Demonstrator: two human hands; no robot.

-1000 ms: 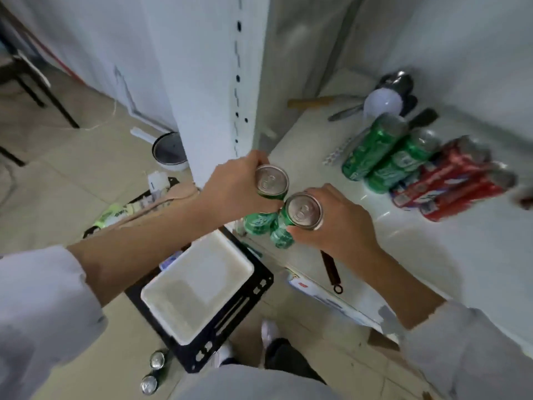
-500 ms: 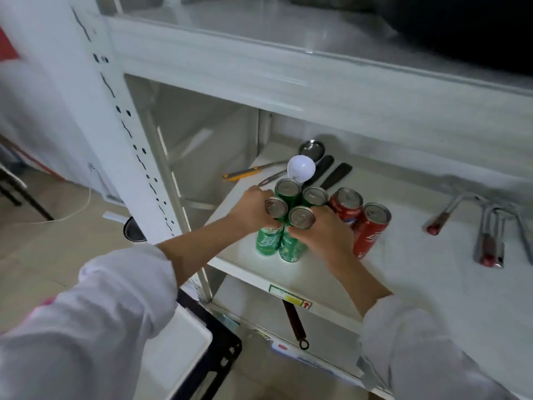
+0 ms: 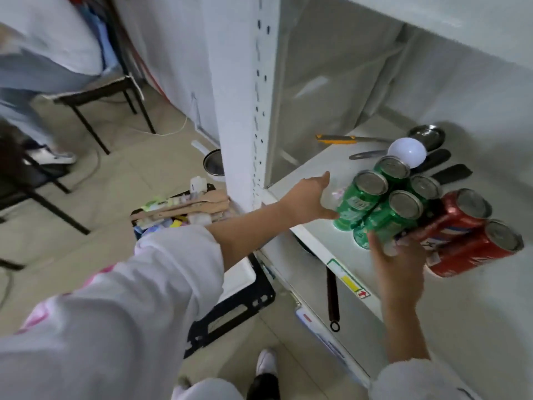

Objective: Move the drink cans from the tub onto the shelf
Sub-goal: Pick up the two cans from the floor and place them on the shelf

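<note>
Several green drink cans (image 3: 372, 197) stand grouped on the white shelf (image 3: 314, 174), with two red cans (image 3: 464, 238) to their right. My left hand (image 3: 310, 199) is open beside the left green can, fingers spread, just off or barely touching it. My right hand (image 3: 395, 255) is open in front of the cans, fingertips against the front green can (image 3: 395, 217) and a red can, gripping nothing. The white tub (image 3: 240, 277) sits on a black frame on the floor below, mostly hidden by my left sleeve.
A white bulb (image 3: 406, 153), ladle, yellow-handled tool (image 3: 336, 139) and black handles lie at the shelf's back. A white perforated upright (image 3: 245, 111) stands left of the shelf. A box of oddments (image 3: 178, 210), a pot and a chair are on the floor; another person stands far left.
Both hands have let go of the two green cans, which now stand on the shelf with the others. My left hand has drawn back leftward and my right hand has pulled toward me.
</note>
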